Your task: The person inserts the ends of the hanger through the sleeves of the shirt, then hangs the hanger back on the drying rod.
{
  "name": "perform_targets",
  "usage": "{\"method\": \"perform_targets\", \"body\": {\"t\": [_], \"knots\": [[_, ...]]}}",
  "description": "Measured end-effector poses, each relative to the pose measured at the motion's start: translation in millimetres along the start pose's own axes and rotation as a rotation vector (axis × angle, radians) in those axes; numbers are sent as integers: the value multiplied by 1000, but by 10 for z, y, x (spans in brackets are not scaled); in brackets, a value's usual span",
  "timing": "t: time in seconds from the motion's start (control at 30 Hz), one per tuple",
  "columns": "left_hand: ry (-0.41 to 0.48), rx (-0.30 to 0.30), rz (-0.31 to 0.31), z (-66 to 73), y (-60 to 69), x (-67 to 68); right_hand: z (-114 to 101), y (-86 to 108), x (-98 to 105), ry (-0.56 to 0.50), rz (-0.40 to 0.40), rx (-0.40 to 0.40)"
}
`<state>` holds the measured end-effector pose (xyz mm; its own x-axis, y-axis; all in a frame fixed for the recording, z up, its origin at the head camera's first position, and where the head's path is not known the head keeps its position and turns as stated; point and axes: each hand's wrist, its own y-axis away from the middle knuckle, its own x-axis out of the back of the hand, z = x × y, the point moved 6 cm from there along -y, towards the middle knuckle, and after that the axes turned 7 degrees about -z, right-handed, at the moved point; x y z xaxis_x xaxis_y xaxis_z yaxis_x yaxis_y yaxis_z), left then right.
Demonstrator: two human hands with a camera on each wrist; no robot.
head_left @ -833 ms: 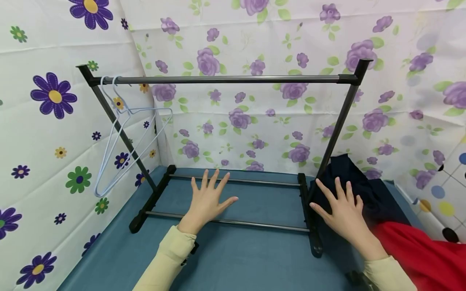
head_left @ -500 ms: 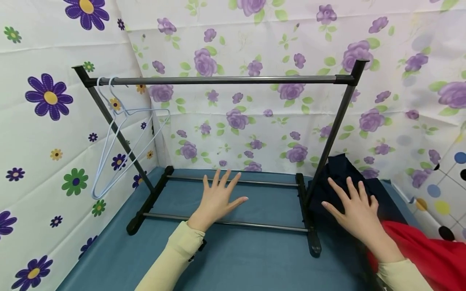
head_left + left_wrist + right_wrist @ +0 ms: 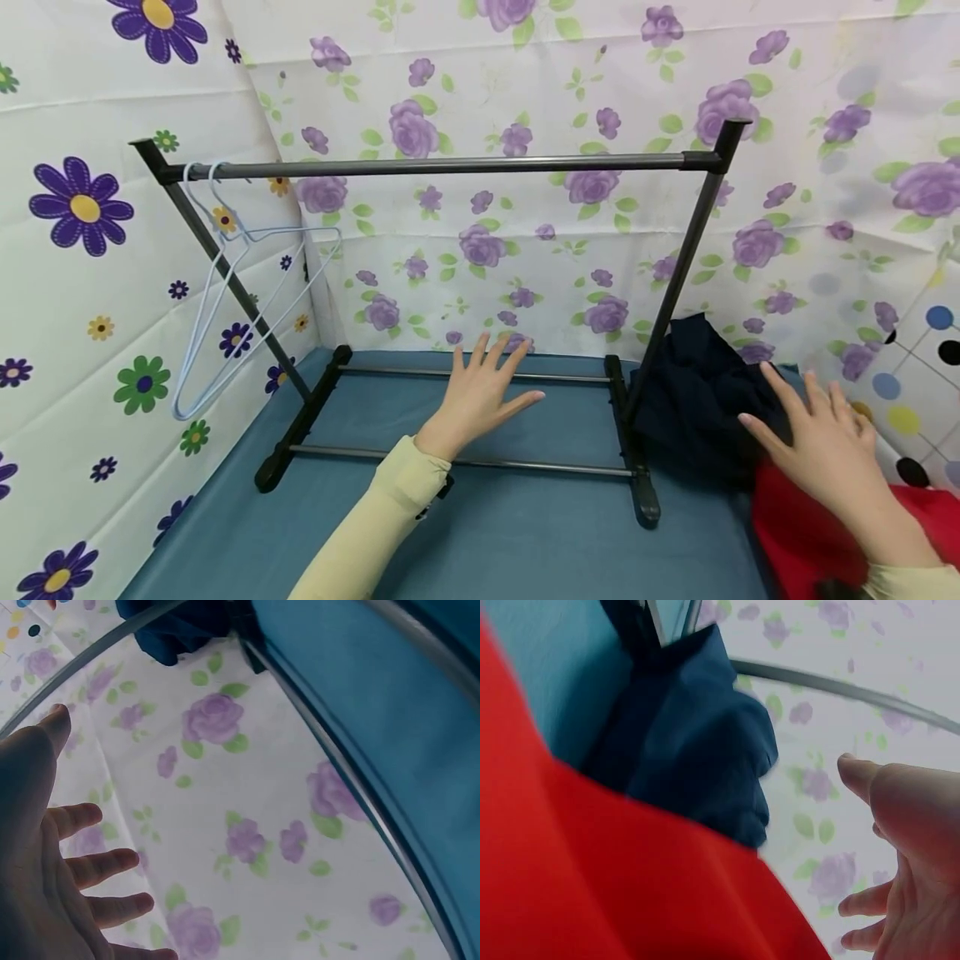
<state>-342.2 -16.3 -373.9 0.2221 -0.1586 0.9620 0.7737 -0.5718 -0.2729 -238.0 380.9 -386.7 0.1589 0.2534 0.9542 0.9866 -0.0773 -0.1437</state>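
My left hand hovers with spread fingers above the lower bars of a black clothes rack, holding nothing. At the right, my right hand, fingers also spread, is over a red cloth and beside a bunched dark navy cloth. It grips neither of them. Two light blue hangers dangle from the left end of the rack's top rail. In the right wrist view the red cloth lies in front of the navy cloth, apart from the fingers.
The rack's feet stand on a blue-covered surface. Flower-printed sheets hang behind and on the left. A dotted panel borders the right side.
My right hand has moved to the right, from beside the rack's upright to over the red cloth. The left hand has drifted right and slightly up. The camera view has shifted a little.
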Motion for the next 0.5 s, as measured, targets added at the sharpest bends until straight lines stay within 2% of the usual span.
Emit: {"method": "perform_targets", "body": {"t": [0.23,0.37,0.5], "knots": [[11,-40,8,178,-125,89,319,140,148,61,34,-122],[14,-57,18,293,-211,126,504,230,212,59,69,-138],[15,-79,28,425,-292,149,637,299,247,38,146,-111]]}}
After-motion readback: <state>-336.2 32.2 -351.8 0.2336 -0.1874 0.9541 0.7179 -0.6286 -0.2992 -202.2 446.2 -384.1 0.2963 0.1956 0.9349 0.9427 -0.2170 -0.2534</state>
